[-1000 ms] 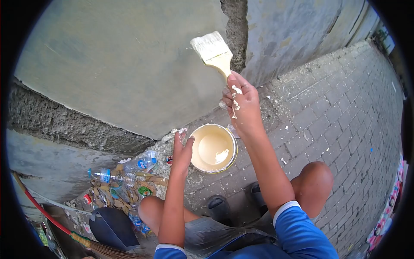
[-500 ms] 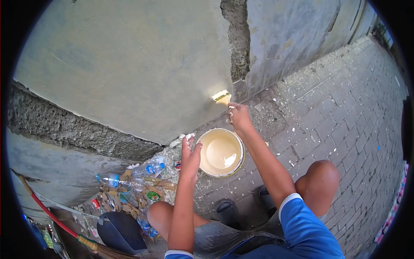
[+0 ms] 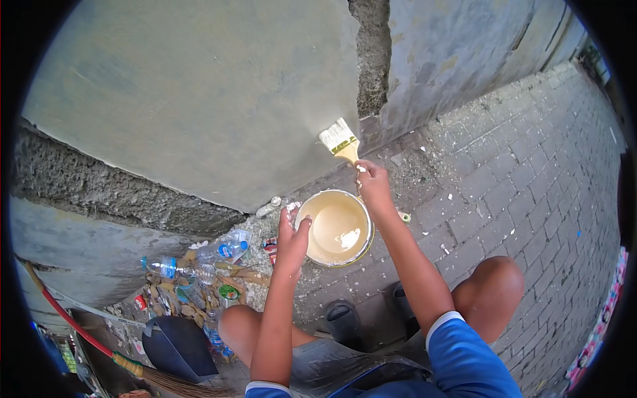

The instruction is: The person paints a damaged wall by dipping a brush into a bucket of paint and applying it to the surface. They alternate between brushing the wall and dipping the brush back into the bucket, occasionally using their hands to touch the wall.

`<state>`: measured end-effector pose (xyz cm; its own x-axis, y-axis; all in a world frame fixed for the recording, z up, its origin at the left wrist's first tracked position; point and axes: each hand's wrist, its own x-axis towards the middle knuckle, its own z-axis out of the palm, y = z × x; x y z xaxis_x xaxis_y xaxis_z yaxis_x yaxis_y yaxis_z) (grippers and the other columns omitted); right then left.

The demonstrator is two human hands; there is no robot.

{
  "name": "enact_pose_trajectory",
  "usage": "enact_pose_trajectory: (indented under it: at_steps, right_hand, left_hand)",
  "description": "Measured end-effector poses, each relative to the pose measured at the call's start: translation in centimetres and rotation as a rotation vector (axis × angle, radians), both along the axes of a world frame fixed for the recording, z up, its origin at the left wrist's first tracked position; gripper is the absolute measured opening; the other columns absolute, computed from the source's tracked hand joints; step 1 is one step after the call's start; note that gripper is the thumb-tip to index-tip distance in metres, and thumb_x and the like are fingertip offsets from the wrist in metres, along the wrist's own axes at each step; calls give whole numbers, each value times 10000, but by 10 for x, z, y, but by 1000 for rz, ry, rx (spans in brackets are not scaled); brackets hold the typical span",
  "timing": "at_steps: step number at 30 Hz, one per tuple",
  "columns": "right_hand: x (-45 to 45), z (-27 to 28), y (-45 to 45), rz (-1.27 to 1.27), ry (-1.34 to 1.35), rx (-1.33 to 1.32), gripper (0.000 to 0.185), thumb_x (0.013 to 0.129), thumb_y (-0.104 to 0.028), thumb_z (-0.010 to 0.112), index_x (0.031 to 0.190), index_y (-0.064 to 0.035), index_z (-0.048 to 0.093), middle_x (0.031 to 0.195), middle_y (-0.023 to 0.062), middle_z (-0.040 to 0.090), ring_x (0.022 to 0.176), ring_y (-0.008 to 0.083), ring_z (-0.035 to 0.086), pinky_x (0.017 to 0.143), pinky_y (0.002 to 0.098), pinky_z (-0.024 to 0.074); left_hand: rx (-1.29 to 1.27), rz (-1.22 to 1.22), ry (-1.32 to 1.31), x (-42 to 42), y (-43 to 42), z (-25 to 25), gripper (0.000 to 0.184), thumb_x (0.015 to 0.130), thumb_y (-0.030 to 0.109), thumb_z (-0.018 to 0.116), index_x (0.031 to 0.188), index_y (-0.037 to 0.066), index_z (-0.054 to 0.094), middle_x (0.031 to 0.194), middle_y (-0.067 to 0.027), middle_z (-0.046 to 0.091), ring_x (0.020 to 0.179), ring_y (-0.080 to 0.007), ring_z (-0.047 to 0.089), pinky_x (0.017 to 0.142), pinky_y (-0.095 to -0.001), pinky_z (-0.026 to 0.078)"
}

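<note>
My right hand [image 3: 373,182] is closed around the handle of a wide paintbrush [image 3: 340,140], whose pale bristles point up and left near the lower edge of the smooth grey-green wall panel [image 3: 199,93]. White paint marks the fingers. Below the brush, a round bucket [image 3: 337,228] of cream paint stands on the paving. At the bucket's left rim is my left hand [image 3: 292,235], thumb and fingers apart and smeared with white; whether it touches the rim is unclear.
Plastic bottles [image 3: 229,249], dry leaves [image 3: 189,300] and litter lie left of the bucket. A dark dustpan-like object [image 3: 178,348] and a broom [image 3: 126,363] are at the lower left. Rough grooves cut the wall; brick paving [image 3: 517,192] runs right.
The brush in my right hand has dropped from high over the panel to its lower edge, and its bristles have since lifted slightly. My left hand stays beside the bucket.
</note>
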<state>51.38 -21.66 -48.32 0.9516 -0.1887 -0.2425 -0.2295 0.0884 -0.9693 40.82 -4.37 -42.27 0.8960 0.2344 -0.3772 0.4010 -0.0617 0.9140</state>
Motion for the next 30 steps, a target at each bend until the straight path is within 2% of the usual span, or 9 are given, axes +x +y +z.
enact_pose_trajectory:
  at_steps: [6,9,12,16,20,23,24,26,30]
  right_hand:
    - [12,-49,-6,177,357,81,292,954,-163,498,1147,35,592,742,21,554,572,89,474,486,261,386]
    - [25,-38,4,115,130,50,253,961,-145,491,1101,39,595,742,12,550,580,92,477,503,258,395]
    - [26,29,11,36,-5,240,232,979,-161,505,1088,22,598,703,-24,508,574,76,452,514,242,385]
    - [2,135,3,199,-260,463,320,992,-255,541,1174,4,580,660,-80,367,561,20,316,491,205,280]
    - [-8,172,-4,144,-443,626,268,996,-228,525,1114,7,576,665,-80,363,562,23,294,500,198,268]
    - [-6,146,-5,118,-312,543,220,985,-121,479,1129,15,573,747,-48,496,578,25,320,508,199,285]
    - [-2,123,0,39,-171,551,222,940,-17,436,1117,17,565,914,9,611,590,31,351,510,202,305]
    - [-10,103,8,-42,-62,627,217,921,14,422,1094,18,551,908,38,608,585,39,372,510,207,325]
    - [-19,33,5,123,205,555,216,929,-26,426,1107,9,542,772,12,507,581,62,393,488,229,343]
  left_hand:
    - [-15,24,-28,-3,0,2,645,948,156,546,1464,-26,205,1456,-192,370,1305,-262,412,1067,-340,331]
    - [-21,-16,-20,-1,3,-4,604,947,157,544,1454,18,247,1455,-180,369,1330,-248,375,1088,-343,294]
    - [-10,-43,-18,1,8,-6,582,947,158,545,1447,38,273,1461,-173,364,1347,-243,352,1102,-344,273]
    - [-54,16,-27,3,6,-8,580,945,153,544,1446,35,275,1471,-179,353,1356,-247,342,1107,-344,271]
    - [-51,16,-23,5,4,-10,615,947,148,540,1456,1,227,1478,-197,345,1349,-256,359,1098,-341,287]
    - [-31,-13,-3,7,6,-10,685,952,152,537,1480,-45,147,1485,-212,343,1328,-265,398,1076,-330,317]
    - [-31,-23,11,8,6,-10,682,951,154,537,1479,-41,151,1485,-210,343,1327,-266,399,1076,-332,317]
    - [-30,-40,20,9,7,-9,668,951,158,538,1473,-36,170,1485,-206,341,1324,-266,400,1076,-335,317]
    - [-48,-9,-7,10,2,-16,624,948,167,544,1446,-30,223,1478,-198,343,1313,-262,406,1067,-338,324]
